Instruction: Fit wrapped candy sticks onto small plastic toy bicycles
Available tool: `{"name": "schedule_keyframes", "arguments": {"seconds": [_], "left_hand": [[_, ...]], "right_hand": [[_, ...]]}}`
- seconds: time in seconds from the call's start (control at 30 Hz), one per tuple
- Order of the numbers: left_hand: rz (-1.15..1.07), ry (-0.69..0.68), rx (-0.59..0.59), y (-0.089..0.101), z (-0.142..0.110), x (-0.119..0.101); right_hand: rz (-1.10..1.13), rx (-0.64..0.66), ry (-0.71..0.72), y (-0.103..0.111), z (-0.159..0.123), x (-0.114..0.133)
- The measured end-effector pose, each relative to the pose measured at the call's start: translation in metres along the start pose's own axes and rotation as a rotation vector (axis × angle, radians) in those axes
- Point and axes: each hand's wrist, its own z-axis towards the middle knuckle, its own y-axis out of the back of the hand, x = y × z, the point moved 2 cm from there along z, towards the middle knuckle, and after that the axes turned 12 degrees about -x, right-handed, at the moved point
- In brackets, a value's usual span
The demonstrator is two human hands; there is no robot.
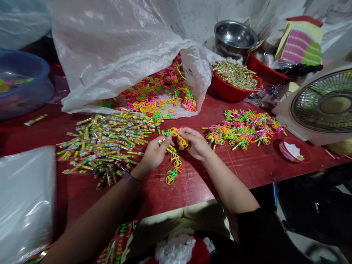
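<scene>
My left hand (153, 152) is closed in a pinch on a thin wrapped candy stick (162, 140) over the red table (195, 185). My right hand (195, 143) is closed on a small plastic toy bicycle (176, 132) with yellow wheels and a green frame. The two hands meet close together. Just below them lie a few more toy bicycles (173, 170). A pile of candy sticks (107, 146) lies left of my left hand. A heap of bicycles fitted with sticks (242, 127) lies to the right.
An open white plastic bag (112, 49) spills loose coloured bicycles (160, 94) behind the hands. A red bowl of candy sticks (234, 82), a steel bowl (234, 37), a fan (328, 103), a small red dish (290, 151) and a blue tub (15, 81) ring the table.
</scene>
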Motion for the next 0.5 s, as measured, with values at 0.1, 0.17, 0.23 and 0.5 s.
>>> {"name": "schedule_keyframes", "arguments": {"seconds": [0.1, 0.17, 0.23, 0.5], "left_hand": [[-0.258, 0.142, -0.076, -0.005, -0.003, 0.001], [-0.372, 0.242, -0.082, -0.008, -0.004, 0.002], [-0.407, 0.276, -0.057, -0.011, -0.005, 0.001], [0.055, -0.126, 0.092, 0.003, -0.01, -0.015]], "right_hand": [[0.092, 0.097, -0.123, -0.021, -0.009, -0.021], [0.16, 0.079, -0.099, -0.031, -0.012, -0.032], [0.209, 0.032, -0.061, -0.036, -0.014, -0.037], [-0.018, -0.218, 0.297, -0.021, -0.016, -0.004]]}}
